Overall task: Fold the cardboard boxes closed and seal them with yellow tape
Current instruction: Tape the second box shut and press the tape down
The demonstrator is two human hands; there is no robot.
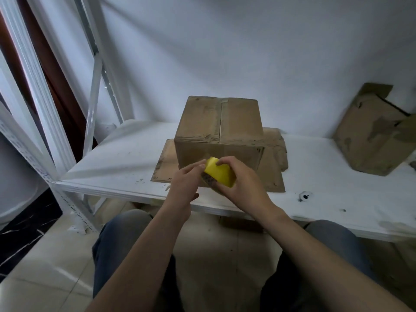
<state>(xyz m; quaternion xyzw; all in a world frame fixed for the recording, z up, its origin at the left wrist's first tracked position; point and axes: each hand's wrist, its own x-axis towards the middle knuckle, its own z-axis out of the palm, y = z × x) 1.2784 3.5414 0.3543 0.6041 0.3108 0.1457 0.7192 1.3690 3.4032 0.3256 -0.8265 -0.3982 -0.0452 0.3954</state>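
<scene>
yellow tape roll [221, 175] held up just in front of the cardboard box [219, 122] | right hand [244, 183] wrapped round it | left hand [185, 184] fingertips on its edge, can't tell if pinching | box flaps down, sitting on flat cardboard [165, 168] on the white shelf [112, 163] | squashed box [371, 136] off right

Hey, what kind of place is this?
Likely a storeroom or packing corner: a white metal shelving rack against a bare white wall, a closed brown cardboard box on its shelf, and a yellow tape roll being held.
</scene>
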